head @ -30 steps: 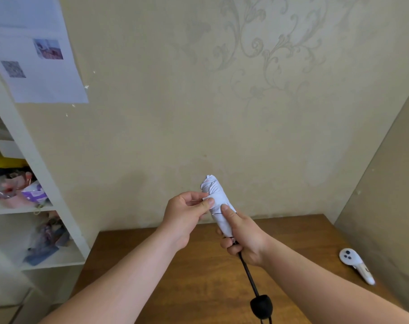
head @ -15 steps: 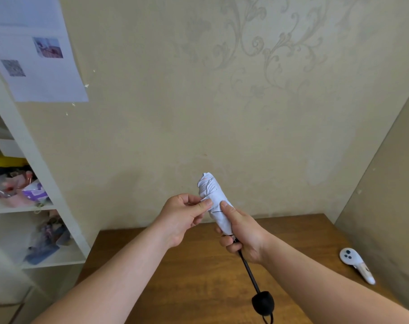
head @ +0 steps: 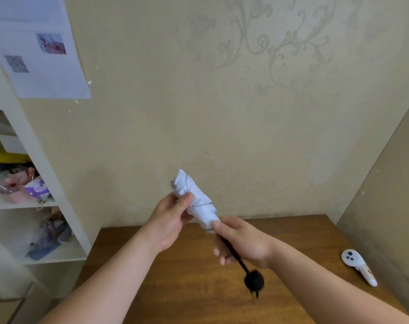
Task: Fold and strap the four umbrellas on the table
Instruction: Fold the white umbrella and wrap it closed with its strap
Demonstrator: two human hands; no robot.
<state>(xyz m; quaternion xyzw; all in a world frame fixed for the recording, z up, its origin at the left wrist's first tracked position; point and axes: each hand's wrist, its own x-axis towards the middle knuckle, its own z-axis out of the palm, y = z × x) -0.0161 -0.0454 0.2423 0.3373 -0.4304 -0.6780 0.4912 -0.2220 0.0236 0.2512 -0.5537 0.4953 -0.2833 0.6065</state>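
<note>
A white folded umbrella (head: 196,199) is held in the air above the wooden table (head: 187,277), its rolled canopy tilted up to the left. A thin black shaft runs down from it to a round black handle (head: 254,281). My left hand (head: 169,222) pinches the canopy near its upper end with thumb and fingers. My right hand (head: 242,242) grips the canopy's lower end and the top of the shaft. No other umbrella is in view.
A white handheld controller (head: 357,265) lies on the table at the right, near a side wall. A white shelf unit (head: 30,199) with cluttered items stands at the left. Papers (head: 39,54) hang on the wall above it.
The umbrella has tilted further left and its handle has swung right. My right hand slid down toward the shaft, and my left hand stays on the canopy.
</note>
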